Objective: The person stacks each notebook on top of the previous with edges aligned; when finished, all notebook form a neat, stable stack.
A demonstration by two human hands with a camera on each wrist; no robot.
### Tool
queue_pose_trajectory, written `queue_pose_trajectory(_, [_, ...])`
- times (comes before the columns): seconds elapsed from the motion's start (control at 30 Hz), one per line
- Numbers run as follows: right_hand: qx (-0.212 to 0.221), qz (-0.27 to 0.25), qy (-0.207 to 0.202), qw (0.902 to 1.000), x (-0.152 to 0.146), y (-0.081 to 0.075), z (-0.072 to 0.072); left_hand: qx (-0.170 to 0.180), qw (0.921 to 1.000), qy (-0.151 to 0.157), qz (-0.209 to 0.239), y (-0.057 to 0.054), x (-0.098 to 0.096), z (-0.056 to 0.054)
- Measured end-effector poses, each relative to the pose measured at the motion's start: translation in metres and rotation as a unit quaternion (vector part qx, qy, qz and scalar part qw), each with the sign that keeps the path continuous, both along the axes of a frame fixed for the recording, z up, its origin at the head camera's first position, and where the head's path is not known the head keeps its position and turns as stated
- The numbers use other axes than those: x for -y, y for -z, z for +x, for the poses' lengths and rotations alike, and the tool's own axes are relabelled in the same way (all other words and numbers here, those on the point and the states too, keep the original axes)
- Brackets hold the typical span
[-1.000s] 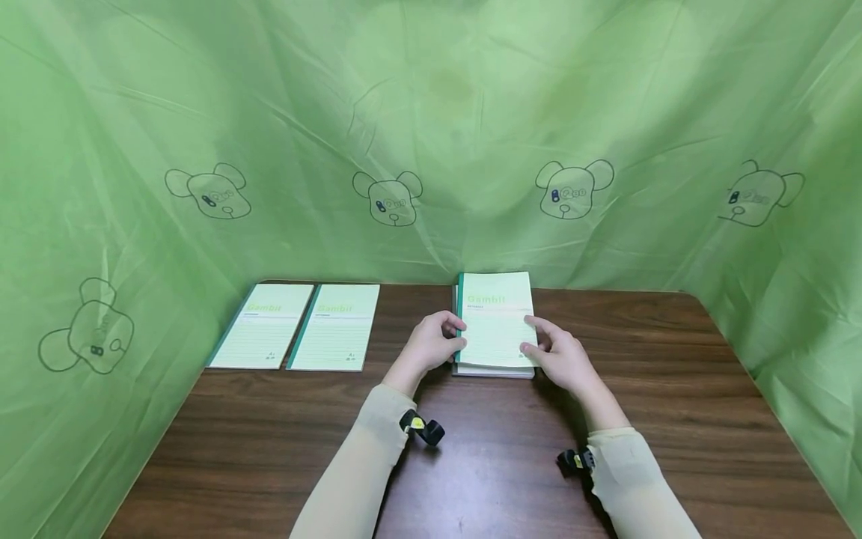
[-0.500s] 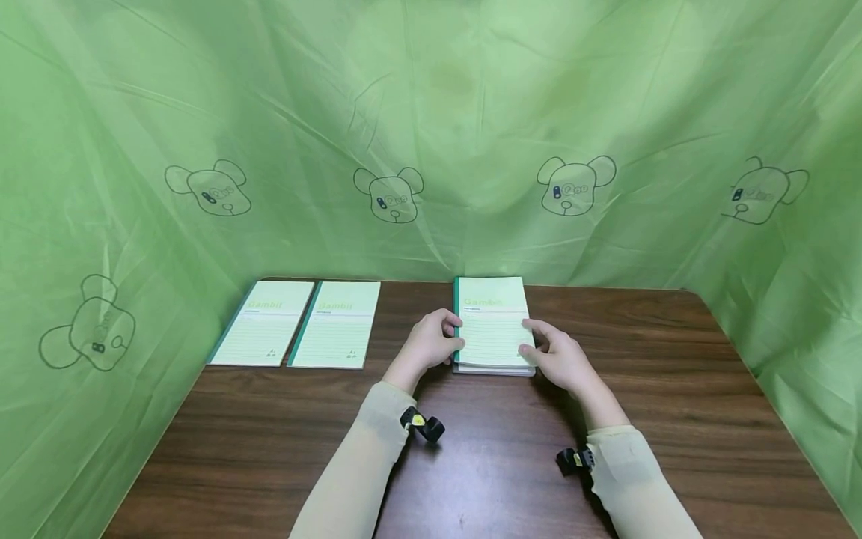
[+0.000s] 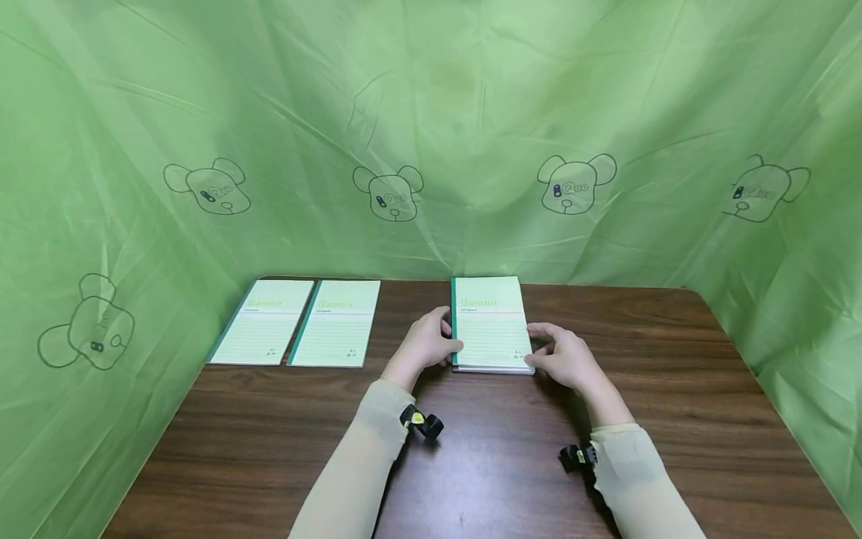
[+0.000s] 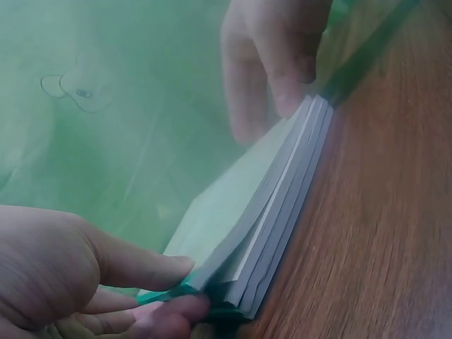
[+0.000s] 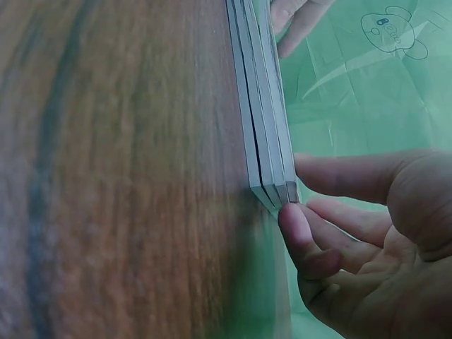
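A stack of several notebooks [image 3: 490, 337] with pale green covers and dark green spines lies at the table's back, right of its middle. My left hand [image 3: 426, 340] is at the spine side; in the left wrist view its thumb [image 4: 169, 268] is on the top cover and fingers are under that notebook's spine, which is raised off the ones below. At the opposite side my right hand [image 3: 564, 355] pinches the top notebook's near right corner, thumb on the cover and forefinger at the edge in the right wrist view. The page edges [image 5: 272, 134] are nearly aligned there.
Two matching notebooks lie flat to the left, an outer one [image 3: 261, 326] and an inner one [image 3: 334, 326], side by side. Green cloth [image 3: 471, 135] hangs behind and beside the brown wooden table [image 3: 485, 464]. Both wrists wear a black camera.
The top notebook has shifted left and toward me, now lining up with the stack beneath. My right hand has moved slightly right and nearer along the edge; the left hand stays almost in place.
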State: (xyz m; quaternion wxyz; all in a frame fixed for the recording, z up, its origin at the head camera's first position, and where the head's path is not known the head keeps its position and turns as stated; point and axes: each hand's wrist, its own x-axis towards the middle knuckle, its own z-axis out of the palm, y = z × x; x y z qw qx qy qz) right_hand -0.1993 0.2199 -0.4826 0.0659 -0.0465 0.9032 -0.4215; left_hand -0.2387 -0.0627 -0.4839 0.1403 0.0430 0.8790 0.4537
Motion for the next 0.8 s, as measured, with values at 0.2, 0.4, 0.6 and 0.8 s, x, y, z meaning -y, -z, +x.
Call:
queue_pose_trajectory(0.2, [0.031, -0.02, 0.002, 0.9993, 0.0006, -0.0015, 0.0016, -0.001, 0.9993, 0.029, -0.022, -0.0014, 0.0015, 0.0001])
queue_pose_trajectory(0.4, [0.02, -0.012, -0.003, 0.9997, 0.0004, -0.0012, 0.001, -0.006, 0.9991, 0.036, -0.023, -0.0017, -0.001, 0.0])
queue_pose_trajectory(0.6, [-0.013, 0.013, -0.01, 0.9998, 0.0004, -0.0006, -0.0002, -0.015, 0.9993, 0.024, -0.022, -0.0002, -0.0036, -0.0002])
queue_pose_trajectory(0.8, [-0.014, 0.033, -0.019, 0.9992, 0.0022, -0.0021, 0.001, -0.036, 0.9975, 0.015, -0.058, 0.0032, -0.0041, -0.0022])
